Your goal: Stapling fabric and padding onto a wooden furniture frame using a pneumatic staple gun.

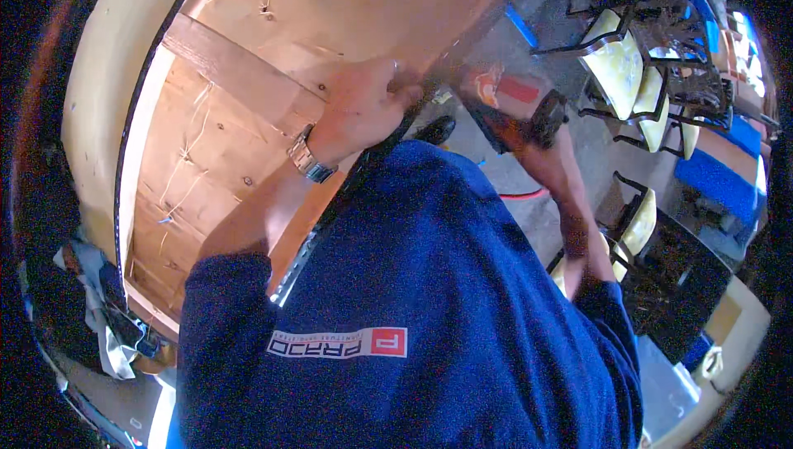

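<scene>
A large wooden furniture frame (239, 77) with knotty boards and loose pale threads lies at my left. My left hand (363, 114), wearing a metal watch (310, 157), rests over its right-hand edge. The fingers are curled and pinched at a dark strip (343, 172) along that edge; what lies between them is too blurred to tell. In my right hand (545, 147) is what looks like a staple gun (516, 98), dark with a reddish top, smeared by motion. Its nose points towards the frame's edge near my left fingers. My right fingers are wrapped round its grip.
Below my right forearm runs a red hose (524, 195). Several dark metal frames with pale yellow seat pads (615, 61) stand at the right. Blue-covered pieces (719, 172) lie beyond them. A dark shoe (436, 129) shows on the grey floor, and crumpled grey cloth (107, 317) lies at lower left.
</scene>
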### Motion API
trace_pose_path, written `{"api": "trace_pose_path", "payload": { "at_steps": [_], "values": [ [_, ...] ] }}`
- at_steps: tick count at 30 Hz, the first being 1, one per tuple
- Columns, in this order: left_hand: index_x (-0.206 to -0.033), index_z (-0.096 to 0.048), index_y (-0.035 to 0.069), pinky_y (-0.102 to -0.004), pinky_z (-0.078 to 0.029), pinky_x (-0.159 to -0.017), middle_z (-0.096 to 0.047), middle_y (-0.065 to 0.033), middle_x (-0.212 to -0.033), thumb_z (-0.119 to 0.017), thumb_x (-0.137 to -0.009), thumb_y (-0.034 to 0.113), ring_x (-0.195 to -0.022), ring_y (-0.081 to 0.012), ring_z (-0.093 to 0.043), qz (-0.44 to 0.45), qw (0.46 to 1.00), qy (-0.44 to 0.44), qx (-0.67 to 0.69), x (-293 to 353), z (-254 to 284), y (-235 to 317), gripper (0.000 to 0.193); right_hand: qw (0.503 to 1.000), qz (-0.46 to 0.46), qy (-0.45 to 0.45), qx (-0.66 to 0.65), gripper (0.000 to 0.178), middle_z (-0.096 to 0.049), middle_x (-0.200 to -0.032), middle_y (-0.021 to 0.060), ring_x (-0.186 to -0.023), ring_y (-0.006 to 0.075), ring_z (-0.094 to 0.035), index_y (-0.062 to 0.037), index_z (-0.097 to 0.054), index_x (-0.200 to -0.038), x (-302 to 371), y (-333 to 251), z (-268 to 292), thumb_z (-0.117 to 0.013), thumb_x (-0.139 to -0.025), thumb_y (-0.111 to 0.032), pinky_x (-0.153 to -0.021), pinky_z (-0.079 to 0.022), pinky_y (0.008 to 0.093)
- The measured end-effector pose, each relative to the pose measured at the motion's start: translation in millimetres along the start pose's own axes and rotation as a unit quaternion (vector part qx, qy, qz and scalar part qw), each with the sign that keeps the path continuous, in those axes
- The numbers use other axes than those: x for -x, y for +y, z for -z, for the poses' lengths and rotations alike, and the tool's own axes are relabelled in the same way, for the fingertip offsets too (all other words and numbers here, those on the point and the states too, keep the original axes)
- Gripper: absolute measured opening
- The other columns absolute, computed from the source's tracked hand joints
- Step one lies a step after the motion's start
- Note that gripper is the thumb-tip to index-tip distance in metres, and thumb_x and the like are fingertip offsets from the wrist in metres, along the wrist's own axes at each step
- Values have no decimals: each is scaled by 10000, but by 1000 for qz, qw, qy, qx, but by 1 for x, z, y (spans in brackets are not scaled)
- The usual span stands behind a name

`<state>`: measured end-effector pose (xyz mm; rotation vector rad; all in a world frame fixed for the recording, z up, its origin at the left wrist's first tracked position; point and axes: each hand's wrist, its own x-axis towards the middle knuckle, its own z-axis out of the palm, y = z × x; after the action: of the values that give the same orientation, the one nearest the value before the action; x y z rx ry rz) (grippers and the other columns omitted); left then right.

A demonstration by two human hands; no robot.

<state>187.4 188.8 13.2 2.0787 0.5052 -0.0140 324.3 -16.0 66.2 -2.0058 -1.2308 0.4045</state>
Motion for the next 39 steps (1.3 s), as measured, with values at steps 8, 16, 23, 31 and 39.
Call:
{"api": "trace_pose_path", "payload": {
  "at_steps": [8,16,23,31,39],
  "values": [
    [-984,-630,20,-329,-485,-751,-665,-101,-877,-617,-801,124,-757,-249,-616,0,1000,1,-20,5,-3,-6,210,976,-187,-88,-69,395,-630,-1075,64,-824,159,-601,-45,-613,-1159,9,-17,-7,-703,-776,-87,-689,-490,272],
    [-900,-596,33,-379,-402,-896,-620,-109,-798,-587,-775,122,-756,-304,-584,-209,951,125,-188,46,-2,-7,154,985,-147,-46,-80,371,-642,-1017,71,-750,150,-593,-23,-615,-1153,18,-13,-15,-683,-791,-61,-637,-482,260],
    [-835,-560,50,-413,-368,-919,-588,-116,-866,-577,-789,156,-903,-309,-551,-58,991,-56,-104,49,14,-4,117,999,16,-28,15,331,-644,-962,84,-708,147,-588,-16,-626,-1123,30,-12,-24,-674,-798,-54,-602,-480,258],
    [-857,-573,67,-437,-344,-968,-605,-107,-1016,-584,-785,154,-1078,-317,-518,-84,983,-4,-160,55,6,-15,113,986,-134,-97,-11,382,-671,-1052,106,-867,247,-652,-35,-653,-1059,29,-42,-32,-707,-685,-84,-740,-500,313],
    [-913,-591,70,-442,-311,-1017,-612,-94,-1103,-602,-785,151,-1183,-330,-483,-112,950,112,-270,79,17,-16,152,984,-131,-105,-59,389,-672,-1019,110,-830,249,-645,-35,-645,-1061,54,-40,-41,-693,-680,-97,-713,-489,318]
  ]
}}
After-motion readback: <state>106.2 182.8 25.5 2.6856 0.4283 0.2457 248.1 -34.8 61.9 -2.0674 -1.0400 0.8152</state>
